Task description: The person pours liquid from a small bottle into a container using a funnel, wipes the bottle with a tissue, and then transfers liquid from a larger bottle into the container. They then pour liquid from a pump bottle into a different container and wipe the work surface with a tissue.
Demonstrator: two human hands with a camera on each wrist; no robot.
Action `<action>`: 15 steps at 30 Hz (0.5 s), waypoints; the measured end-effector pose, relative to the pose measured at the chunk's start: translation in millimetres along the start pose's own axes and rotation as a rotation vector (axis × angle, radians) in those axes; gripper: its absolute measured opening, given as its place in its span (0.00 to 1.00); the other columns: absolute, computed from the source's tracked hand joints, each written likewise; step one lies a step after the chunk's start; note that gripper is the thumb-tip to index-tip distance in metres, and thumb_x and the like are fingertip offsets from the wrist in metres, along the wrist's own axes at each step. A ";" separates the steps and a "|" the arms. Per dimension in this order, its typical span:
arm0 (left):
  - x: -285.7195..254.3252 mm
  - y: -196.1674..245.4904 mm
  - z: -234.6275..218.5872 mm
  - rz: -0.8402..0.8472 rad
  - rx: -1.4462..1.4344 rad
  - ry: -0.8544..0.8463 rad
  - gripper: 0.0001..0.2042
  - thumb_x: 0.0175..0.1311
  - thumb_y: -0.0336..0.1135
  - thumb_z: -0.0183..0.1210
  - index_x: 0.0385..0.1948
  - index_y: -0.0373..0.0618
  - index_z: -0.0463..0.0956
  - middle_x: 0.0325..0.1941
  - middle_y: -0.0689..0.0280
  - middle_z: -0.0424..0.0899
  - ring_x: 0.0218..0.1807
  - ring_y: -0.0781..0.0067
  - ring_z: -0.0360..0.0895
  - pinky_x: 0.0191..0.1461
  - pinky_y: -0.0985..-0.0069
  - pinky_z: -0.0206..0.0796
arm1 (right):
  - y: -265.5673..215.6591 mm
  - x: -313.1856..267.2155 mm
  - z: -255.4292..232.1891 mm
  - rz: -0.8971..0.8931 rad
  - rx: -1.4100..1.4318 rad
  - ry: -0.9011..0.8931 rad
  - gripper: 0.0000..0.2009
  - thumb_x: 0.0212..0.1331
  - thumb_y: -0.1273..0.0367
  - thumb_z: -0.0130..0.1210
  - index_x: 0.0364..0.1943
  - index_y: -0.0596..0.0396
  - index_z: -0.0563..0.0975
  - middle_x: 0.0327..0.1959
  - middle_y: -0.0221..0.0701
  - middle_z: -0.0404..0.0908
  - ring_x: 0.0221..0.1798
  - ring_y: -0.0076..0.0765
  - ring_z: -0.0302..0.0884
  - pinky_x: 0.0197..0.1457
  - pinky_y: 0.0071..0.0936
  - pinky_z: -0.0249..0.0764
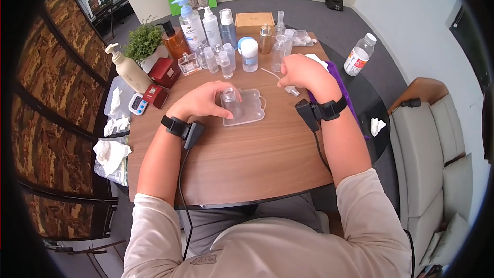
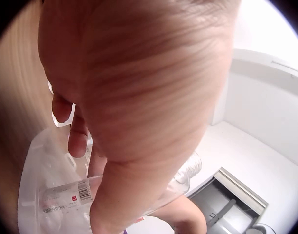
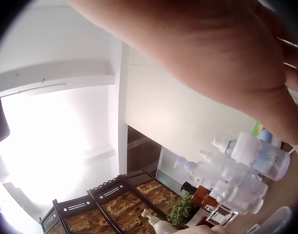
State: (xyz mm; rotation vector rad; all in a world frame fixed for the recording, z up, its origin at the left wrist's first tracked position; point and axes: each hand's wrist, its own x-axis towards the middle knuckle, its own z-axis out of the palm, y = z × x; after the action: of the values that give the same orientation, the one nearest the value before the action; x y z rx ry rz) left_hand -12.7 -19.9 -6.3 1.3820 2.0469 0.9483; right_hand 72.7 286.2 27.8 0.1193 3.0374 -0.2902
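Observation:
A clear, open-necked bottle stands over a translucent plastic case. My left hand holds it between thumb and fingers. The left wrist view shows the bottle's printed label with a barcode and its bare screw neck. To the right, my right hand pinches a spray pump; its thin dip tube sticks out leftward and a clear cap shows below the fingers. The pump's middle is hidden by the hand. In the right wrist view, only the palm and thumb side show.
Several bottles, including a white pump bottle and a blue-labelled jar, crowd the table's back. Dark red boxes, a timer and a plant are at left. A purple cloth lies by the right forearm.

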 end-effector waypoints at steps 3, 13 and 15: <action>1.4 -3.9 1.1 -0.015 -0.133 -0.032 0.26 0.51 0.31 0.81 0.54 0.48 0.83 0.56 0.69 0.87 0.56 0.76 0.79 0.61 0.74 0.70 | -11.2 -10.0 -8.1 -0.091 0.039 0.008 0.22 0.51 0.59 0.77 0.45 0.60 0.85 0.42 0.45 0.90 0.48 0.51 0.88 0.50 0.45 0.83; -1.9 -4.8 -7.0 0.069 -0.098 0.099 0.33 0.43 0.41 0.86 0.55 0.49 0.82 0.50 0.77 0.84 0.47 0.81 0.73 0.52 0.77 0.66 | -12.1 -7.4 -0.8 -0.122 0.122 -0.025 0.26 0.54 0.59 0.75 0.55 0.58 0.82 0.48 0.44 0.88 0.52 0.50 0.87 0.55 0.43 0.81; -1.9 -13.5 -6.7 0.086 -0.135 0.126 0.35 0.41 0.43 0.86 0.56 0.48 0.82 0.50 0.77 0.84 0.47 0.82 0.72 0.51 0.78 0.65 | -16.1 -9.9 -2.8 -0.130 0.124 -0.038 0.27 0.55 0.58 0.75 0.56 0.58 0.82 0.50 0.44 0.88 0.54 0.50 0.86 0.56 0.43 0.81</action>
State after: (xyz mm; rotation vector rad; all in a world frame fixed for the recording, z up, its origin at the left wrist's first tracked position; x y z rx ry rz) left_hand -24.8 -26.8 -12.4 1.3794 1.9848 1.2153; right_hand 80.9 270.3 34.4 -0.0744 2.9936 -0.4853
